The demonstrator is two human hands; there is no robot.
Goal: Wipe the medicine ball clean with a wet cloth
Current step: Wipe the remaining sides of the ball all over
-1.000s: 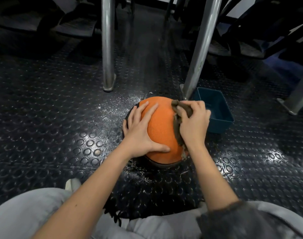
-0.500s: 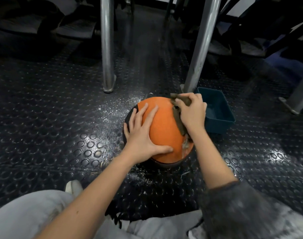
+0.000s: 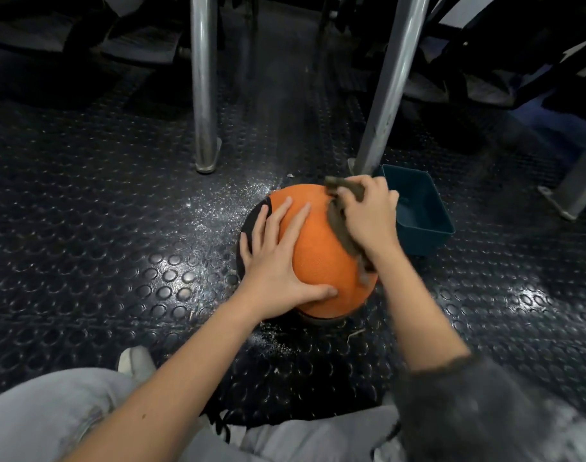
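orange medicine ball (image 3: 321, 258) (floor), draped brown cloth (image 3: 343, 228)

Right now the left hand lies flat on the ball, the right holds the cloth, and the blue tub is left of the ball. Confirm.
No: the head view shows the blue tub right of the ball. The left hand lies flat on it; the right hand holds the cloth.
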